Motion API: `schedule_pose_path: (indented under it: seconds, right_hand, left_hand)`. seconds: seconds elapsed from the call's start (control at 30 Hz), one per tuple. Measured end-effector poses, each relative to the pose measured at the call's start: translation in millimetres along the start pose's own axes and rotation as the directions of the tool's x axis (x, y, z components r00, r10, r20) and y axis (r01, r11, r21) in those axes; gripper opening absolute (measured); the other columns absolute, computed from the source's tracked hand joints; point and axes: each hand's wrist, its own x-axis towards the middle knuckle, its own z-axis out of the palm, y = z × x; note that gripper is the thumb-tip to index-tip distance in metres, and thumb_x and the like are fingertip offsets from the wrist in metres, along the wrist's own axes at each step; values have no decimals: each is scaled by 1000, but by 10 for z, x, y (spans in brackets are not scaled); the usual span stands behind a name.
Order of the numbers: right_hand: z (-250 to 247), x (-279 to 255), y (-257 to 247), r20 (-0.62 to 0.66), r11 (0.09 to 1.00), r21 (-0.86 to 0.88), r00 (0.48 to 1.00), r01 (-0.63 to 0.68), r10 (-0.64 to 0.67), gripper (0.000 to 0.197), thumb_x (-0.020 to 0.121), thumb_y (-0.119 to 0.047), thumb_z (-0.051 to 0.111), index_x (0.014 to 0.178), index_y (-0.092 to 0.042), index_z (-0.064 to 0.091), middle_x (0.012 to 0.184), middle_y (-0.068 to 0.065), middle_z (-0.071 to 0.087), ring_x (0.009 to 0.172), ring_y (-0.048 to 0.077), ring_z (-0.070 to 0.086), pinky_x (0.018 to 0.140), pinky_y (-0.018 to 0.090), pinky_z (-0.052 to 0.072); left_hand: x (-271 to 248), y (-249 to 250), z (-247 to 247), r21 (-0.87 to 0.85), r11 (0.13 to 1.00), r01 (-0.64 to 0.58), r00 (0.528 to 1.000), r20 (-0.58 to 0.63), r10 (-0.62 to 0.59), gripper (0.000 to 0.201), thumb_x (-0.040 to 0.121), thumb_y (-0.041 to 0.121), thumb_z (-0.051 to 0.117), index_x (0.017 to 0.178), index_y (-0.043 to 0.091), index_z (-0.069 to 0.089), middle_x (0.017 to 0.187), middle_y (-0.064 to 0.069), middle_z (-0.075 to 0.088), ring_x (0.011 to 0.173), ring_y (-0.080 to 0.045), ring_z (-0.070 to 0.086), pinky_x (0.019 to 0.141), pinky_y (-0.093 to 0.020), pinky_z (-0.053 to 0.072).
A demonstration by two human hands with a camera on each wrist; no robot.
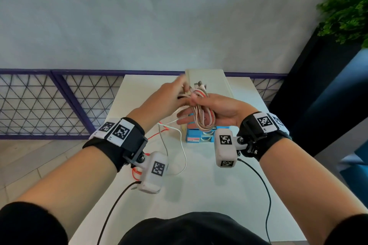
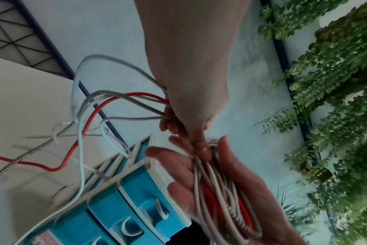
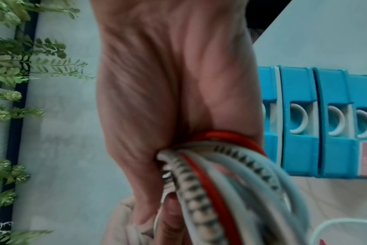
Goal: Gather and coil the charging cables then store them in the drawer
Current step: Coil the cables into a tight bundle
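Red and white cable coil (image 1: 203, 113) clamped in right hand (image 1: 217, 109), left hand (image 1: 165, 101) fingers pinching loose strands, above blue drawer unit (image 1: 199, 135)

Office-like indoor corner: white table (image 1: 209, 185), mesh railing (image 1: 49, 101), potted greenery (image 1: 346, 10).

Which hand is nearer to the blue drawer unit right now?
Right. The right hand holds the coil directly above the drawer unit's front edge, fingers just over it. The left hand is higher and off to the unit's left, gripping the loose cable strands.
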Motion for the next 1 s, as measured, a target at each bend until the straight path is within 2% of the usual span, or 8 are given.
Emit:
schedule_pose_path:
  seconds: [0.1,0.2,0.33,0.43,0.6,0.7,0.87,1.0]
  right_hand:
    - [17,-21,39,-3,999,13,999,40,-40,28,98,-17,46,121,-5,57,105,22,68,74,18,69,75,31,59]
    - [20,-52,17,-61,997,5,995,81,-81,19,98,-10,47,111,-4,58,83,11,70,53,9,57,55,24,54]
    - [-14,-76,-43,-54,992,-86,994,92,-97,10,98,-7,49,95,-7,58,72,3,59,51,9,52,54,24,50]
    - [-19,-85,-27,-48,980,-184,995,73,-83,12,97,-9,50,87,-7,57,70,2,60,53,9,53,59,26,46]
    - [-27,-27,19,-171,948,-315,979,50,-108,20,93,-20,58,94,0,63,80,17,57,57,18,55,63,35,45]
    - [-24,-1,22,-213,970,-235,970,66,-117,15,97,-14,53,89,-4,61,73,10,64,58,18,62,65,35,54]
    - [42,37,27,-232,988,-138,967,69,-100,13,100,-14,46,94,-8,56,65,4,60,53,13,60,55,28,55]
    - [9,79,-14,-296,978,-163,939,134,-178,14,100,-12,46,90,-8,56,60,0,50,49,10,51,53,23,46]
  left_hand:
    - [13,43,-17,-47,998,45,999,-11,-46,34,80,21,67,92,16,35,69,-9,64,53,-23,56,52,-34,47]
    - [26,55,-2,-156,978,138,990,59,-130,36,82,24,68,96,12,37,58,-5,58,38,-11,46,39,-24,40]
    - [29,-19,-13,-418,822,387,906,340,-254,30,87,40,62,91,14,47,49,3,45,40,-10,41,44,-24,42]
    - [-2,-1,-84,-492,692,529,822,499,-274,47,85,60,45,84,14,53,43,6,36,44,-12,36,51,-25,39]
    - [-46,-64,-179,-433,663,611,704,680,-204,56,93,59,26,74,12,50,49,2,34,49,-13,34,62,-26,38]
    - [-79,-109,-161,-471,665,580,729,664,-165,44,98,46,30,70,15,46,56,2,30,54,-14,31,65,-26,38]
    - [-73,-116,-78,-509,724,466,855,471,-219,38,98,45,34,70,21,45,55,7,30,47,-9,22,45,-20,21]
    - [-113,-130,-71,-547,630,550,809,535,-242,45,96,51,31,74,17,50,49,6,33,44,-10,31,47,-19,33]
